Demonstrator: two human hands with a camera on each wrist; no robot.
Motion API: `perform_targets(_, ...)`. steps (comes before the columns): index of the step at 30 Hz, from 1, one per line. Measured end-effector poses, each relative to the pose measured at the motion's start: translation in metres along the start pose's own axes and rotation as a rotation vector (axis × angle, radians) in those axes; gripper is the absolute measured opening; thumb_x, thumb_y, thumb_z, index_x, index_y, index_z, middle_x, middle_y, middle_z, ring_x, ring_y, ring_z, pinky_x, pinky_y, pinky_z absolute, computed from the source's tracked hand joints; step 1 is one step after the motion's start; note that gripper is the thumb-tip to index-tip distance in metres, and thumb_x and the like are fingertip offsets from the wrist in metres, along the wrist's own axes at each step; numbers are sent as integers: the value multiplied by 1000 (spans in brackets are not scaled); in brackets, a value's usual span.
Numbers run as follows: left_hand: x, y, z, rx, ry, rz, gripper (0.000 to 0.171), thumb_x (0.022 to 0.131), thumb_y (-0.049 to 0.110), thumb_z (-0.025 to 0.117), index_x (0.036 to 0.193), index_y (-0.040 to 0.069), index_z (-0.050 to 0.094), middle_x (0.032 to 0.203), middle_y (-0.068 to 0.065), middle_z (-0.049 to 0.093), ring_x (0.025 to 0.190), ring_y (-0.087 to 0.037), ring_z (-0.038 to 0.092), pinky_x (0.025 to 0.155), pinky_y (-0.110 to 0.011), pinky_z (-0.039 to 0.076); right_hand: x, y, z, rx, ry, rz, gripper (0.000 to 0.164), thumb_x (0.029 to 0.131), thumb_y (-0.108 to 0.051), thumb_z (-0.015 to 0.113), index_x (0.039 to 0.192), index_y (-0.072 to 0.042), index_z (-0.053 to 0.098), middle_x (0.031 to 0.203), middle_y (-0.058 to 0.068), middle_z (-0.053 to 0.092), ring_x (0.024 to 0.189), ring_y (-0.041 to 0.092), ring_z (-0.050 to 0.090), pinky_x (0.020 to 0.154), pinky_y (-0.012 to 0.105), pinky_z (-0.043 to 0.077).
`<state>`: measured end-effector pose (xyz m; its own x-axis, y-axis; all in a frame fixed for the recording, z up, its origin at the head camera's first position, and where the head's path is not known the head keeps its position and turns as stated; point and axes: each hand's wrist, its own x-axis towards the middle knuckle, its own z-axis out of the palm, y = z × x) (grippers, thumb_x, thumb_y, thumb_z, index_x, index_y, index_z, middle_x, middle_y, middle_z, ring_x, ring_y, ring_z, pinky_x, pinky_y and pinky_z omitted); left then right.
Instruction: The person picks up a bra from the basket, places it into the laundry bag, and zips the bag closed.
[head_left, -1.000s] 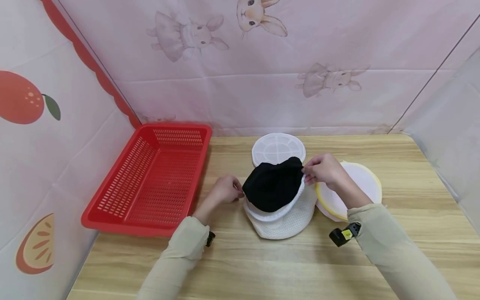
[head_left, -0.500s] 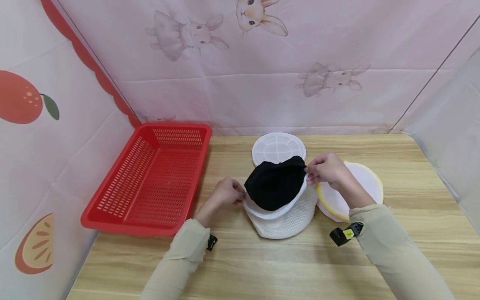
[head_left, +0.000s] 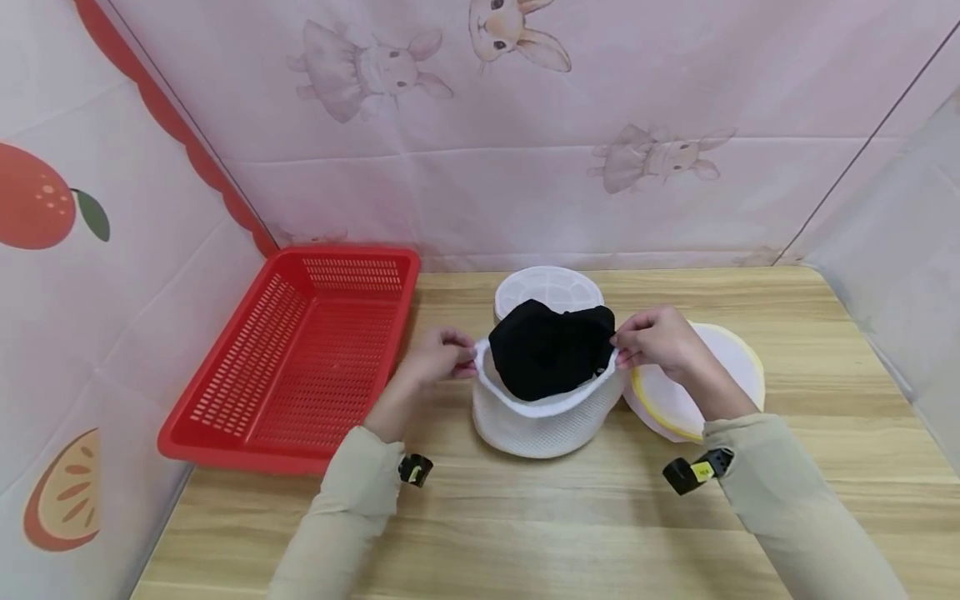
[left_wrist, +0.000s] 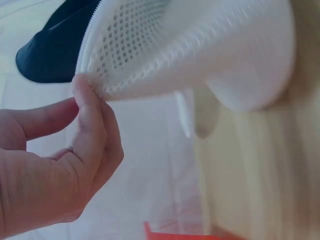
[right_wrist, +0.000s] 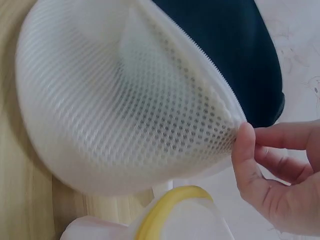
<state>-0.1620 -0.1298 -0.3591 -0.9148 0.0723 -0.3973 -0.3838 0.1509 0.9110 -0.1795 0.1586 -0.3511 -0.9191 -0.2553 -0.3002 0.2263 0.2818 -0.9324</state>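
A white mesh laundry bag (head_left: 536, 433) stands in the middle of the table, its zipped mouth spread open. At the left of that mouth, my left hand (head_left: 438, 354) pinches the rim between thumb and fingers. My right hand (head_left: 658, 343) pinches the opposite side of the rim. A black cloth item with rounded edges (head_left: 547, 350) pokes out of the bag's mouth, its lower part hidden inside. Both wrist views show the zip teeth along the mesh bag (left_wrist: 130, 45) and the dark cloth (right_wrist: 225, 45) beyond them.
A red slotted plastic basket (head_left: 326, 367) stands at the left. Behind the bag sits a round white piece with a ribbed top (head_left: 547, 287). Right of the bag, partly under my right forearm, lies a round pale item with yellow trim (head_left: 723, 358). A patterned curtain (head_left: 525, 200) borders the back.
My left hand has moved left and up with the rim, so the bag's mouth is wider and its body stands fuller. The black cloth has shifted upward; my right hand has barely moved.
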Motion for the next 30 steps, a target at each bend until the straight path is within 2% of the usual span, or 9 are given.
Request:
perform_targets(7,-5,17,-15,-58,56,18,16,90,-7,46,105,-13,49,88,-14,50,66,-13,56,65,-24,53,-3,6,-2,-52,2,-87,17,84,9,51,92,23,55,75,10,63,56,14,60,58,29,54)
perform_targets(12,-7,18,-27,-122,91,19,21,91,-7,44,111,-13,46,90,-16,48,70,-14,55,69,-26,53,-6,8,-5,-119,28,-155,14,84,9,50,88,21,57,77,13,63,58,18,62,58,29,54)
perform_targets(17,-5,18,-32,-121,127,16,22,92,-3,45,113,-12,47,92,-17,50,71,-14,57,71,-27,53,-8,2,-5,-172,55,-169,12,84,8,52,84,18,58,75,16,64,58,18,63,61,30,54)
perform_targets(20,-5,18,-32,-113,135,14,22,92,-3,46,113,-11,47,91,-16,50,71,-14,56,70,-27,53,-9,-1,-3,-243,83,-198,10,83,5,57,80,14,60,74,16,64,57,18,62,61,29,54)
perform_targets(24,-4,14,-27,-101,123,7,20,91,-3,46,110,-11,48,90,-15,50,71,-14,55,69,-27,54,-9,-2,2,-420,110,-251,10,81,3,61,72,6,63,65,10,63,55,18,61,56,26,51)
perform_targets(27,-3,10,-20,-93,112,-11,17,91,-3,47,107,-9,50,89,-13,50,73,-15,54,68,-26,54,-8,0,8,-530,76,-263,11,80,2,60,69,1,63,59,5,61,55,18,60,54,26,47)
perform_targets(30,-2,6,-14,-87,104,-19,16,91,-3,47,106,-8,50,90,-13,50,74,-15,54,68,-26,53,-8,2,13,-555,27,-254,12,79,2,60,68,0,62,59,4,60,55,19,59,53,27,46)
